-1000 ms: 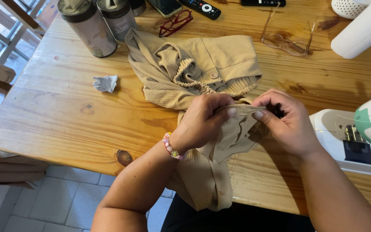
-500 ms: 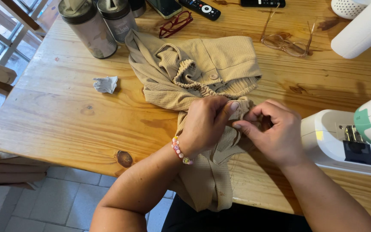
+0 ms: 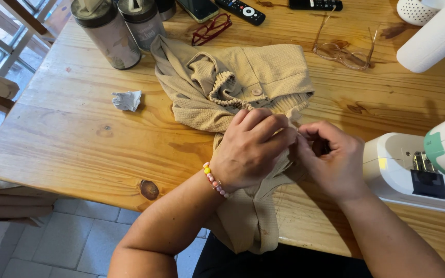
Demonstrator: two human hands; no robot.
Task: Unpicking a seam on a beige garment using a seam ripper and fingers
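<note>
Beige garment (image 3: 243,87), both hands still pinching, right hand (image 3: 330,159) closer in.

We note a garment (image 3: 243,87) lying mid-table (image 3: 68,149), one end hanging over the near edge. Both hands meet on it: left hand (image 3: 251,149) beside right hand (image 3: 333,159), touching. Sewing machine (image 3: 418,170) to the right. Crumpled paper (image 3: 127,100) left of the garment. Behind it, two canisters (image 3: 122,31); right of those, folded glasses (image 3: 211,30), a remote (image 3: 240,10), then open glasses (image 3: 343,49).
</note>
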